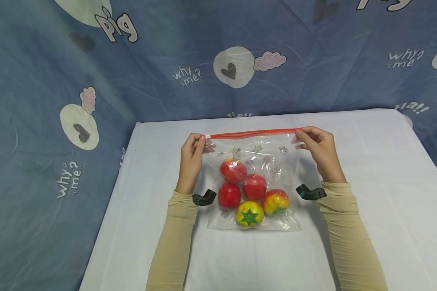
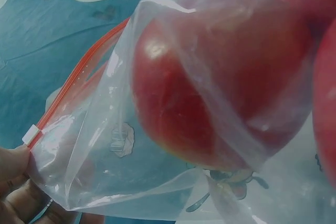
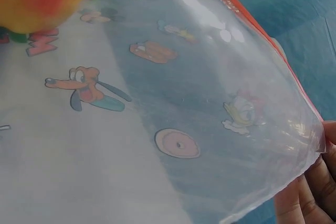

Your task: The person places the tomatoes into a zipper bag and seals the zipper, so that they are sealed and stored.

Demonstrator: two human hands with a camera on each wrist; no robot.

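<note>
A clear slider zip bag (image 1: pixel 287 218) with small cartoon prints hangs between the two hands, its red zip strip (image 1: pixel 255 133) along the top. My left hand (image 1: pixel 191 159) pinches the upper left corner, right beside the white slider (image 2: pixel 32 135). The upper right corner is pinched between thumb and fingers of my right hand (image 1: pixel 322 151). Inside the bag are several tomato-like fruits: red ones (image 1: pixel 254 186) higher up, a yellow one (image 1: pixel 243 220) with a green star-shaped top at the bottom, and a red-yellow one (image 1: pixel 275 198) on the right. Near the slider, the left wrist view shows the zip's two red strands apart.
A white cloth covers the table (image 1: pixel 138 226) under the bag. Behind it hangs a blue printed curtain (image 1: pixel 160 97). A dark wrist camera (image 1: pixel 205 198) is strapped at the left cuff, another dark camera (image 1: pixel 310 192) at the right; both sit close to the bag's sides.
</note>
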